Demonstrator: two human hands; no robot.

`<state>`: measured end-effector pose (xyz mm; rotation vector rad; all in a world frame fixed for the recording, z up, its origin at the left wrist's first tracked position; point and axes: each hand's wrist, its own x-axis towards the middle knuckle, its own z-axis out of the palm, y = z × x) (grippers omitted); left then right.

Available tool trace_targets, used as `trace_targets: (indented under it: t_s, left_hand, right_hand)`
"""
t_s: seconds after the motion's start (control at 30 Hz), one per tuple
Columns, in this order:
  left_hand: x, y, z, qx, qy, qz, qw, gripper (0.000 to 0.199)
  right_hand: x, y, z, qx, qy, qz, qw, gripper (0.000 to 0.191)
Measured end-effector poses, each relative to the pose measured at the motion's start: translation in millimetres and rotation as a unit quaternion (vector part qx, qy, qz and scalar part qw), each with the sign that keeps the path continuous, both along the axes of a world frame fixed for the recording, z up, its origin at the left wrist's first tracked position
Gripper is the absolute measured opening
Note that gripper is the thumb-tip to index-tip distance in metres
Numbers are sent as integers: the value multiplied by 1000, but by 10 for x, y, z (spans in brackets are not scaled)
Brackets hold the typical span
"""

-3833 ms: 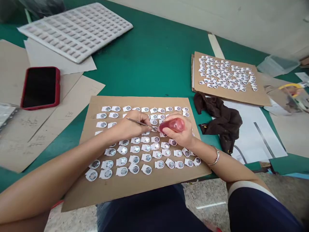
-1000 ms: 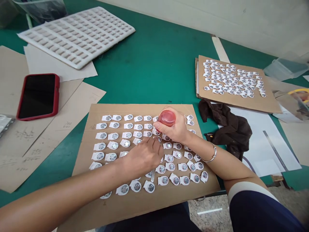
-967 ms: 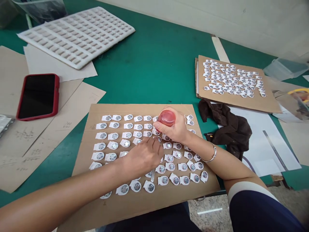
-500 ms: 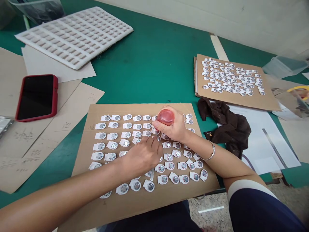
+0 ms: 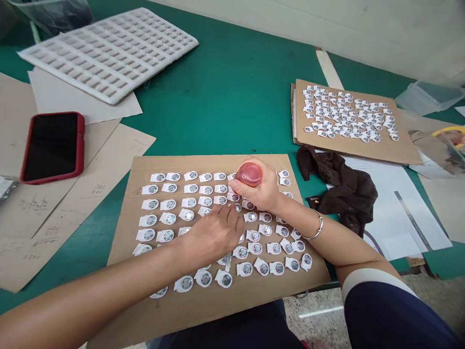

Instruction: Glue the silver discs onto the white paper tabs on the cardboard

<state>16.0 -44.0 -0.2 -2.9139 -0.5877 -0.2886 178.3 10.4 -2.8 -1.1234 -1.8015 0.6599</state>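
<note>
A brown cardboard sheet (image 5: 174, 315) bears rows of small round metal pieces on white tabs (image 5: 223, 279). Above its upper right part, my right hand (image 5: 263, 186) is wrapped round a red rounded bottle (image 5: 249, 174), whose lower end points down at the pieces. My left hand (image 5: 218, 230) rests low over the middle rows with its fingers curled, close below the bottle. A thin metal strip (image 5: 228, 261) sticks out from under the left hand; whether the fingers grip it is hidden.
A white gridded tray (image 5: 112, 53) lies at the back left, above a red-cased phone (image 5: 53, 147). On the right are another cardboard (image 5: 392, 150) with many similar pieces, a dark cloth (image 5: 341, 189), white paper (image 5: 395, 213) and a clear plastic box (image 5: 428, 97).
The view has shifted very slightly. Both hands keep nearly the same place, and the red bottle is still held in my right hand.
</note>
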Motion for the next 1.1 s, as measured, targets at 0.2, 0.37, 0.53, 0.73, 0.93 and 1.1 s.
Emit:
trace_targets:
  t_s: [0.2,0.37,0.53,0.73,0.93,1.1]
  left_hand:
    - [-1,4,-24,5,-3,1,1000,19]
    - [-1,3,-16,2,-7,1,1000,19]
    - [5,9,7,0,-3,3,1000,18]
    - [1,19,-2,-10,-2,5,1000,18]
    - [-5,27,14,-15,-5,2,1000,19]
    - [-7,35,3,-17,-13,1,1000,18]
  right_hand:
    - [9,17,-7,18,-2,-4,1000,24]
    - [10,17,-10,36,-2,-1,999,25]
    - [9,13,-23,55,-5,11,998,26]
    - [25,2,-29,87,-8,24,996,28]
    - [32,1,-27,92,-15,20,995,28]
    - [34,-2,-22,104,-19,27,994,28]
